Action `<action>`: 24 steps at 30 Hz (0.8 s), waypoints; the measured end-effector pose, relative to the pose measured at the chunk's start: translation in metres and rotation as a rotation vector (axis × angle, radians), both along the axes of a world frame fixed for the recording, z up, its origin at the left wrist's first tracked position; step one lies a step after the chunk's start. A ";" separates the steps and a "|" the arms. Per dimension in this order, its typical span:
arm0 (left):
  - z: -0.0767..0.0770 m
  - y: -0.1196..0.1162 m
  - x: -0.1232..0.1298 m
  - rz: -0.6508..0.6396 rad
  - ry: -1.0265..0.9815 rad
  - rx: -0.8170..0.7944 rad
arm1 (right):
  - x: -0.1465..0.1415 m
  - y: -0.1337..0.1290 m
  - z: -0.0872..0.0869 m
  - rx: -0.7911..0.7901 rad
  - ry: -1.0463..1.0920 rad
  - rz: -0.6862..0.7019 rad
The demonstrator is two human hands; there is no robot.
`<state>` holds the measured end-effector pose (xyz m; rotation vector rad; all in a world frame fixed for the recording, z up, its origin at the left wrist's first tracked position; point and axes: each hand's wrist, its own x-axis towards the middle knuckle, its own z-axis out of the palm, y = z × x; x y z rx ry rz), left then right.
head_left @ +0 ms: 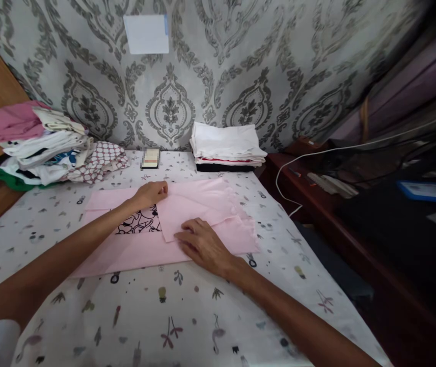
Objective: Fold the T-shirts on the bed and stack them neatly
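Observation:
A pink garment (126, 253) with a black line print lies on the patterned sheet, its right part folded over toward the middle. My left hand (151, 194) has its fingers closed on the upper corner of the folded-over part, above the print. Lower and to the right, my right hand (202, 245) rests on the folded layer near its lower edge, palm down with fingers somewhat spread. The sleeve and hem layers at the right end look slightly wrinkled.
A loose heap of clothes (50, 148) is at the back left. A neat stack of folded clothes (225, 145) stands at the back, right of a small phone-like object (151, 158). On the right, a white cable (340, 148) crosses a dark red table (298, 188).

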<state>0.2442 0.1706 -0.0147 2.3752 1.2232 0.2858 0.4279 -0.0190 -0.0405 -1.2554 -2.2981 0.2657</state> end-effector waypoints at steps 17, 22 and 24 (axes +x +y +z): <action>-0.033 -0.078 0.004 -0.289 0.235 0.102 | 0.040 0.025 -0.041 -0.044 -0.279 -0.346; -0.026 -0.068 -0.024 -0.260 0.218 0.068 | 0.039 0.026 -0.041 -0.054 -0.311 -0.352; -0.025 -0.056 -0.053 -0.176 0.276 0.065 | 0.040 0.026 -0.042 -0.055 -0.315 -0.347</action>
